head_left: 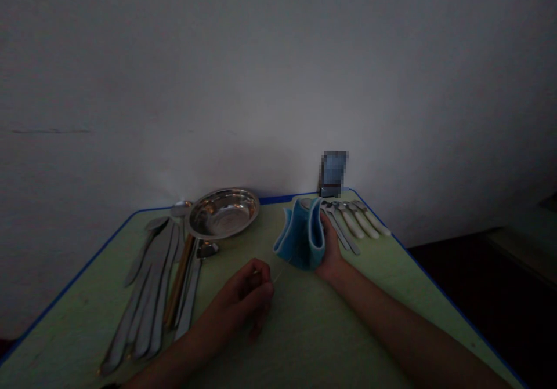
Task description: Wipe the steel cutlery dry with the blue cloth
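My right hand [331,253] is closed on a folded blue cloth [300,241] with paler edges, held above the middle of the table. Its folds stand up in a W shape, and most of my right fingers are hidden behind it. A thin pale strand [278,274] runs from the lower edge of the cloth towards my left hand [252,290]. The left fingers are curled and pinched where the strand ends. Just beyond the right hand lie several spoons and forks [342,232], some with white handles [368,225].
Along the left of the green table [304,342] lie several long metal utensils [150,296] and wooden-looking sticks [179,284]. A shiny steel bowl [224,214] stands at the back. A blurred upright device [334,171] stands near the wall [278,76].
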Demonstrator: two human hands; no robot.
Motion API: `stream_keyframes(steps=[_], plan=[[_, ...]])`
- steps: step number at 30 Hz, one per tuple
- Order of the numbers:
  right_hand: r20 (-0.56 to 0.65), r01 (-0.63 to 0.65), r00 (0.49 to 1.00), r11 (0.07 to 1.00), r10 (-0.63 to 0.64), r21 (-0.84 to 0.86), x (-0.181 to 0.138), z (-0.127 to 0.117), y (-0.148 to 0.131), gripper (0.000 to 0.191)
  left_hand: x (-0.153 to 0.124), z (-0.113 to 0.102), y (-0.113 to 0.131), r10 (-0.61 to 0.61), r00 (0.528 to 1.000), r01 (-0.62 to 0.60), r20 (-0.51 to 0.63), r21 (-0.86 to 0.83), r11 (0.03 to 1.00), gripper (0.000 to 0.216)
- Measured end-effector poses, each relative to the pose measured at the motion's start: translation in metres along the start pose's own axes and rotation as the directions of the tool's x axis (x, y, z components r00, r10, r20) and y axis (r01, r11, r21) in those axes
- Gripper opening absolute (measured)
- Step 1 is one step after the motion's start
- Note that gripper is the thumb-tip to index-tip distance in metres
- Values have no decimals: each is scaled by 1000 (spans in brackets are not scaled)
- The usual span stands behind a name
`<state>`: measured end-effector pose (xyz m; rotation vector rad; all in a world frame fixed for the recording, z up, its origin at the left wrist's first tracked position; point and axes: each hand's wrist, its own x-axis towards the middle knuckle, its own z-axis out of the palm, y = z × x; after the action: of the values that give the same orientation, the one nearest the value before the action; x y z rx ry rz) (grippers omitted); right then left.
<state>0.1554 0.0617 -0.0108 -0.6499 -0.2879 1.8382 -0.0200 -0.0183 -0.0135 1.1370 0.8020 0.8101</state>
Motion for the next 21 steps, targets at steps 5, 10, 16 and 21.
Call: stream_keyframes(steps=[5, 10, 16, 21], plan=[[63, 46, 997, 999, -45, -16, 1, 1, 0, 27, 0, 2, 5, 26, 997, -19, -68, 102, 995, 20], [70, 36, 997, 995, -30, -88, 3, -1, 2, 30, 0, 4, 10, 23, 987, 14, -158, 228, 974, 23], [-11, -87, 996, 989, 86, -123, 0, 1, 3, 33, 1, 2, 9, 46, 979, 13, -197, 290, 957, 20], [-19, 54, 998, 977, -59, -207, 2, -2, 8, 30, -2, 2, 7, 99, 971, -10, -219, 373, 928, 18]])
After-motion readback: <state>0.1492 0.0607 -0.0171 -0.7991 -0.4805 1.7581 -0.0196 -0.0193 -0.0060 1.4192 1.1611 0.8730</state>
